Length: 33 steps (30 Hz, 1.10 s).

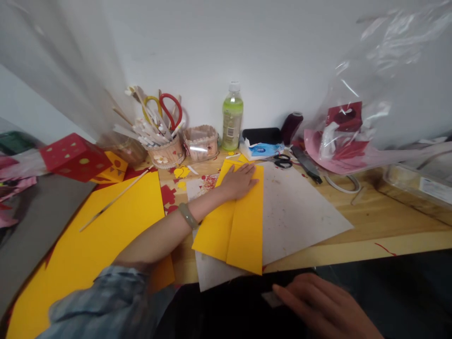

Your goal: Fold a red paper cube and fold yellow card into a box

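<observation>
My left hand (pixel 240 182) lies flat, fingers stretched out, on the upper part of a folded sheet of yellow paper (pixel 245 230). A lengthwise edge runs down the middle of this paper. Under it is a larger whitish sheet (pixel 300 214) with specks on it. Low in front of the table, over dark clothing, my right hand (pixel 318 301) pinches a small pale flat piece (pixel 272 299) between thumb and fingers. Its exact kind is too blurred to tell. A large yellow sheet (pixel 120 235) with a thin stick (pixel 115 200) on it spreads beneath my left forearm.
Along the wall stand a basket (pixel 165 154) of pens and scissors, a small basket (pixel 201 143), a green drink bottle (pixel 232 117) and a tissue pack (pixel 261 149). Black scissors (pixel 283 161) and a utility knife (pixel 306 165) lie behind the whitish sheet. A red box (pixel 76 157) sits left.
</observation>
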Available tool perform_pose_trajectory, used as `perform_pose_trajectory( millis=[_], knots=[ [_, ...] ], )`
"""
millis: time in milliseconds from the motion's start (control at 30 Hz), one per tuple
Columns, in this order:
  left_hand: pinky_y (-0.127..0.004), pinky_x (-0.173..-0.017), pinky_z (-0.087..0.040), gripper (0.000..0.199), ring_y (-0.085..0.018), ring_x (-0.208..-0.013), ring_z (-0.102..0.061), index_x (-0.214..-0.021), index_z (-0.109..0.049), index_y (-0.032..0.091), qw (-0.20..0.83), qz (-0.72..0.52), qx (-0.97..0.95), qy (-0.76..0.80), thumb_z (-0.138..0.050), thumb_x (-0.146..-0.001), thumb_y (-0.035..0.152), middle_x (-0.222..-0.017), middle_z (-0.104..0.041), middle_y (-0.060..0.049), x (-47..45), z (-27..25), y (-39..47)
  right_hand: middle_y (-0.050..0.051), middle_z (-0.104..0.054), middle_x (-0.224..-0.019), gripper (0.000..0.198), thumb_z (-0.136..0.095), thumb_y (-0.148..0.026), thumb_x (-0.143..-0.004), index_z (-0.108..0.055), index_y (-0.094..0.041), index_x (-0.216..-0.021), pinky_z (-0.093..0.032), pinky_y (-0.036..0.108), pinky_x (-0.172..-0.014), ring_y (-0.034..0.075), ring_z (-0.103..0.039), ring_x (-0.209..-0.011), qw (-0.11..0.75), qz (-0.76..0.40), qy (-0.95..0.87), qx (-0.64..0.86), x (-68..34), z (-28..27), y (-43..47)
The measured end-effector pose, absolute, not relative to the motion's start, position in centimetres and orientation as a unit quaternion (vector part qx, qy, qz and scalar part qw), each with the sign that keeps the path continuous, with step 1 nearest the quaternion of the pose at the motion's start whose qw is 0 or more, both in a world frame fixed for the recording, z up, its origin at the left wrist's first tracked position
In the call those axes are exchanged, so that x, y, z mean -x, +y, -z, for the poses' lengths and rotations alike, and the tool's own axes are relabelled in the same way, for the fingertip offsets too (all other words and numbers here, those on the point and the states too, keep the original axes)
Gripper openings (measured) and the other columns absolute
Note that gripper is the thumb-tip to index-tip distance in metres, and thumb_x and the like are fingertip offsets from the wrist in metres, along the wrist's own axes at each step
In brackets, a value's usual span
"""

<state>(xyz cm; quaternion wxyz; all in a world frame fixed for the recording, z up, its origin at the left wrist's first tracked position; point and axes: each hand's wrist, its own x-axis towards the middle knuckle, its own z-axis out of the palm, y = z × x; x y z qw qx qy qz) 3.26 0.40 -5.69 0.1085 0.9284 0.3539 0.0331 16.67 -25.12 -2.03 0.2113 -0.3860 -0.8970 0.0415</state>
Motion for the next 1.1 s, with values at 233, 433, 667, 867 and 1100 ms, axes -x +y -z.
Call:
perform_pose_trajectory(
  millis=[233, 433, 667, 867, 1100],
  knots=[
    [-0.049, -0.108, -0.025, 0.045, -0.026, -0.135, -0.03, -0.135, -0.04, 0.011, 0.069, -0.076, -0.924, 0.369, -0.025, -0.097, 0.032, -0.144, -0.038, -0.012, -4.6, 5.6, 2.0, 0.005, -0.063, -0.084, 0.035, -0.043, -0.004, -0.086, -0.054, -0.014, -0.118, -0.05, 0.023, -0.065, 0.014, -0.06, -0.076, 0.225, 0.095, -0.841, 0.483, -19.0, 2.2, -21.4],
    [-0.043, -0.109, -0.022, 0.041, -0.023, -0.134, -0.032, -0.129, -0.046, 0.013, 0.056, -0.082, -0.943, 0.319, -0.023, -0.098, 0.026, -0.142, -0.042, -0.011, -4.9, 4.4, 0.1, 0.007, -0.066, -0.087, 0.028, -0.035, -0.007, -0.09, -0.061, -0.014, -0.098, -0.048, 0.027, -0.062, 0.017, -0.06, -0.076, 0.158, 0.186, -0.86, 0.449, -18.1, 3.0, -16.8],
    [-0.05, -0.113, -0.014, 0.057, -0.02, -0.141, -0.015, -0.144, -0.023, 0.014, 0.092, -0.019, -0.958, 0.272, -0.021, -0.097, 0.046, -0.154, -0.015, -0.006, -4.8, 5.9, -0.9, 0.007, -0.061, -0.076, 0.027, -0.035, -0.007, -0.09, -0.06, -0.01, -0.102, -0.047, 0.029, -0.06, 0.018, -0.054, -0.069, 0.125, 0.204, -0.868, 0.435, -17.7, 4.7, -15.5],
    [-0.049, -0.114, -0.01, 0.06, -0.02, -0.142, -0.01, -0.146, -0.018, 0.013, 0.105, -0.014, -0.955, 0.278, -0.02, -0.096, 0.046, -0.155, -0.01, -0.005, -4.6, 5.7, -1.1, 0.01, -0.064, -0.085, 0.035, -0.032, -0.001, -0.085, -0.056, -0.006, -0.109, -0.051, 0.031, -0.067, 0.019, -0.056, -0.073, 0.111, 0.193, -0.902, 0.37, -16.7, 4.1, -19.4],
    [-0.05, -0.114, -0.007, 0.059, -0.021, -0.142, -0.011, -0.146, -0.018, 0.011, 0.124, -0.018, -0.953, 0.276, -0.023, -0.097, 0.044, -0.154, -0.011, -0.007, -4.5, 5.8, -1.3, 0.003, -0.068, -0.076, 0.042, -0.025, -0.004, -0.088, -0.064, -0.016, -0.099, -0.052, 0.024, -0.071, 0.013, -0.061, -0.071, 0.152, 0.086, -0.932, 0.319, -15.1, 2.7, -24.6]
  ],
)
